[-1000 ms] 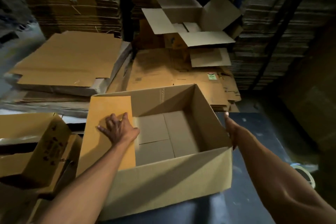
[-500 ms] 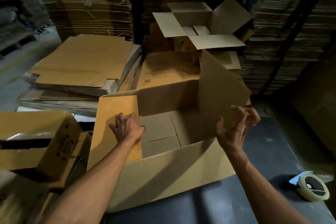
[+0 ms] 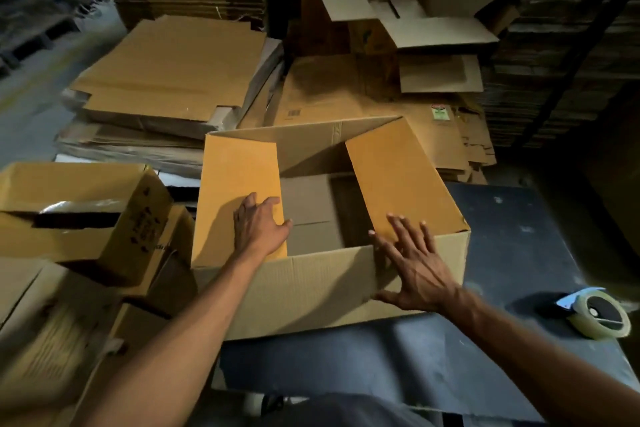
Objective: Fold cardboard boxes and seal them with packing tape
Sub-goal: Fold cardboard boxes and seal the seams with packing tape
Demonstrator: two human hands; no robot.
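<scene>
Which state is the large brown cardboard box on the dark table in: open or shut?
Open. On the large brown cardboard box, only the two side flaps are folded in; its inside shows between them.

We have a single wide-angle view, worn on the head, facing forward and down. It sits close above the box [image 3: 332,281] on the dark worktop [image 3: 519,253], near enough that both forearms enter from the bottom edge. Stacked cardboard [image 3: 173,80] fills the far part.

No legible text anywhere. Dark print on side of small box [image 3: 143,222], well left of left hand [image 3: 258,227]: too blurred. Barcode [image 3: 293,113] and green label [image 3: 440,113] on flat cardboard beyond hands: unreadable.
</scene>
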